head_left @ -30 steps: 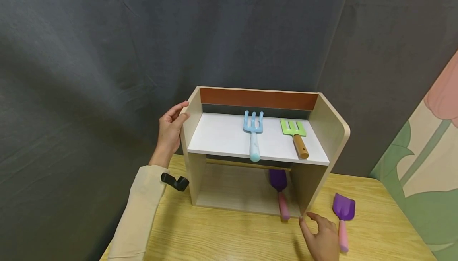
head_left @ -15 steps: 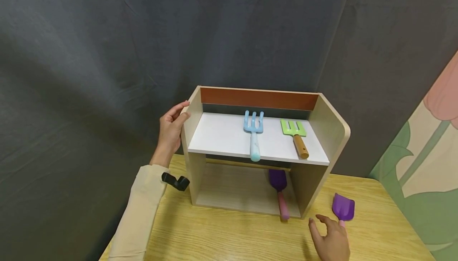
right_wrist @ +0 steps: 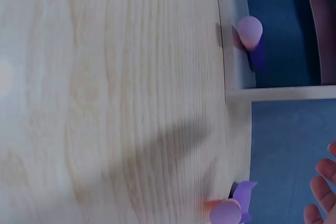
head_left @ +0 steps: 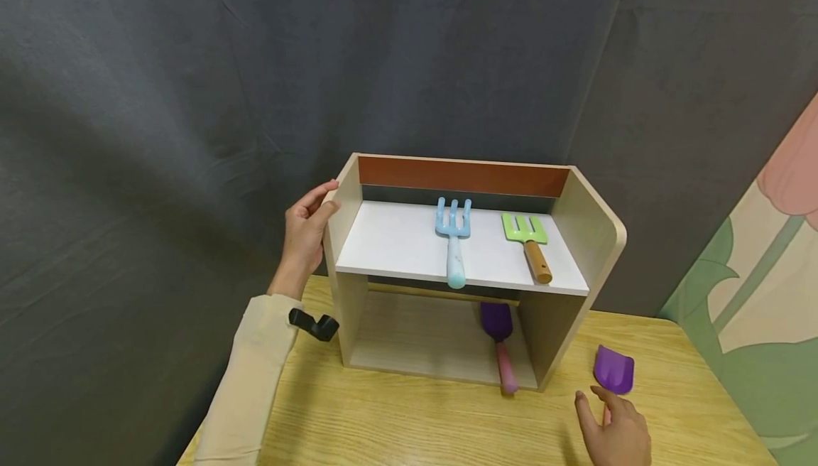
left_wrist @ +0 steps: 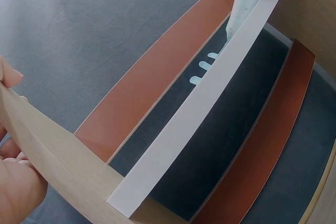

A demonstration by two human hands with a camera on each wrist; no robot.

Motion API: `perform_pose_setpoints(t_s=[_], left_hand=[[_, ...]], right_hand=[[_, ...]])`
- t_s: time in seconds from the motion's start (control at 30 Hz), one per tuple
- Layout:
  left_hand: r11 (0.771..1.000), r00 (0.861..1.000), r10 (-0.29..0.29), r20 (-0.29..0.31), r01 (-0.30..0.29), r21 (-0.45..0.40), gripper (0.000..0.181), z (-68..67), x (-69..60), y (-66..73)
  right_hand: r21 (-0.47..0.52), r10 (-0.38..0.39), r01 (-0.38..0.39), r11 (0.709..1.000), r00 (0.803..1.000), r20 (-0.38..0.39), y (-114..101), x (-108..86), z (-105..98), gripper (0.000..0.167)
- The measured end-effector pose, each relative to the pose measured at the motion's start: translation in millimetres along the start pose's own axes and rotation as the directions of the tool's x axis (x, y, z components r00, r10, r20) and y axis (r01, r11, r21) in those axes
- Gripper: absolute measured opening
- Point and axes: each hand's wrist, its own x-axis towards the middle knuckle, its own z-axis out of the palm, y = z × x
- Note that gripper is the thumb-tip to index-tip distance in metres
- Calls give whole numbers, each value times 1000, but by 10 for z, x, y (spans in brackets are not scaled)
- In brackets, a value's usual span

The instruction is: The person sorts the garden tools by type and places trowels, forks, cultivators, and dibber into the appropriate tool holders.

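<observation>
My left hand grips the upper left side panel of a small two-tier shelf, thumb on the front edge and fingers behind. In the left wrist view, part of that hand lies along the panel. My right hand is over the pink handle of a purple toy shovel on the table, hiding most of the handle. Its fingers are apart and relaxed, with nothing held. The handle end of that shovel appears in the right wrist view, apart from the fingertips.
A light-blue toy hand fork and a green fork with brown handle lie on the white upper shelf. Another purple shovel lies in the lower compartment, its pink handle overhanging the front edge. A dark curtain hangs behind the wooden table.
My right hand has moved right, from beside the shelf's lower right front corner to over the loose shovel's handle. The left hand and the shelf stay in place.
</observation>
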Motion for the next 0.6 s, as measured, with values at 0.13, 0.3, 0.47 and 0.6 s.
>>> perform_pose_setpoints(t_s=[0.13, 0.3, 0.47, 0.6], left_hand=[[1000, 1000, -3, 0, 3, 0, 38, -2, 0, -5], [1000, 1000, 1, 2, -1, 2, 37, -5, 2, -7], [1000, 1000, 0, 4, 0, 1, 37, -4, 3, -12], [1000, 1000, -7, 1, 7, 2, 37, -5, 2, -14]], right_hand=[[17, 7, -7, 1000, 1000, -4, 39, 17, -39, 33], [11, 11, -11, 1000, 1000, 3, 80, 22, -62, 33], [-17, 72, -72, 997, 997, 21, 122, 33, -88, 37], [-41, 131, -130, 991, 991, 29, 162, 47, -107, 39]])
